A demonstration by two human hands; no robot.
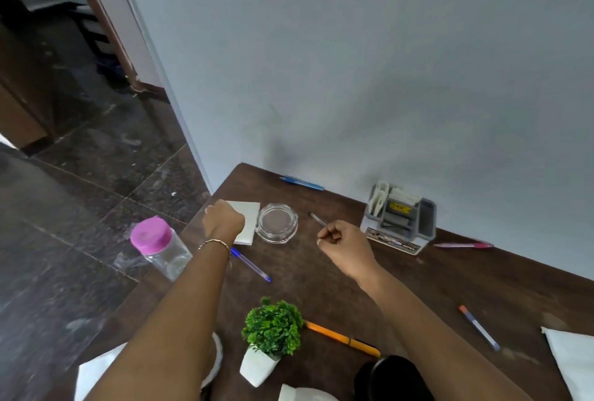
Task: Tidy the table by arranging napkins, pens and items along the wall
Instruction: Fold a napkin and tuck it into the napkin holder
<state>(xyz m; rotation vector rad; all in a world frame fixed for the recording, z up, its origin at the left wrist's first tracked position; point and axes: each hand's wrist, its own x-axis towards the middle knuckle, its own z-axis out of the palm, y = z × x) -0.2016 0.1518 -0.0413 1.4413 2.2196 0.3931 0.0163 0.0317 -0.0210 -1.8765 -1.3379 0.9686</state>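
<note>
My left hand (222, 220) rests on a white folded napkin (247, 222) near the table's left edge, fingers curled over its left side. My right hand (341, 243) pinches a thin clear pen (317, 219) that points up-left, just above the table. A glass ashtray (277, 223) sits between the two hands. A blue pen (302, 183) lies against the wall. A grey desk organiser (401, 220) stands by the wall to the right, with a pink pen (463, 245) beside it.
A blue-capped pen (250, 264), an orange pen (342, 338) and an orange-tipped pen (479, 327) lie on the brown table (418, 288). A small potted plant (271, 336), a pink-lidded clear jar (160, 248) and more napkins (570, 359) sit near the front and edges.
</note>
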